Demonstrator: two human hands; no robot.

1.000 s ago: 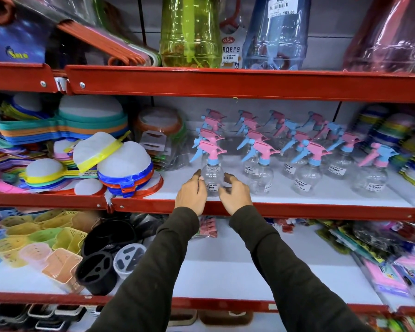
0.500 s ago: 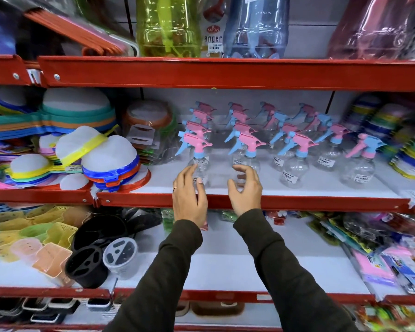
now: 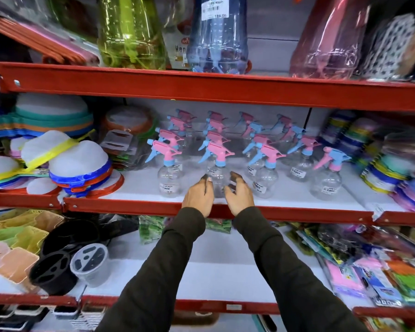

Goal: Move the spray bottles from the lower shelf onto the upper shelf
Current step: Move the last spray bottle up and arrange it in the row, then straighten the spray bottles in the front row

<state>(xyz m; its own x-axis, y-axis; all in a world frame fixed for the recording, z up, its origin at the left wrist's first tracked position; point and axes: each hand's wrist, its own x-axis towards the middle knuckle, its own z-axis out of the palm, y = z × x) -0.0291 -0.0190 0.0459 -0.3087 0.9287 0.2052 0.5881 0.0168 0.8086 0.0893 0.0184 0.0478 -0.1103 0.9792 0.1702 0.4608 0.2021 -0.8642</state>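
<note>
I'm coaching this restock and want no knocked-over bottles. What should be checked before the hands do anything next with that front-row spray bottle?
1. Both hands at the target: ok. Left hand and right hand flank the front-row spray bottle.
2. Firm grasp: cannot tell; fingers curl beside the clear body, contact unclear.
3. Bottle upright: ok.
4. Neighbour clearance: not ok. The spray bottle on its left and the spray bottle on its right stand close.
5. Headroom: ok; the red shelf rail sits above the triggers.
6. Lower shelf has bottles left: cannot tell; none visible there.
</note>
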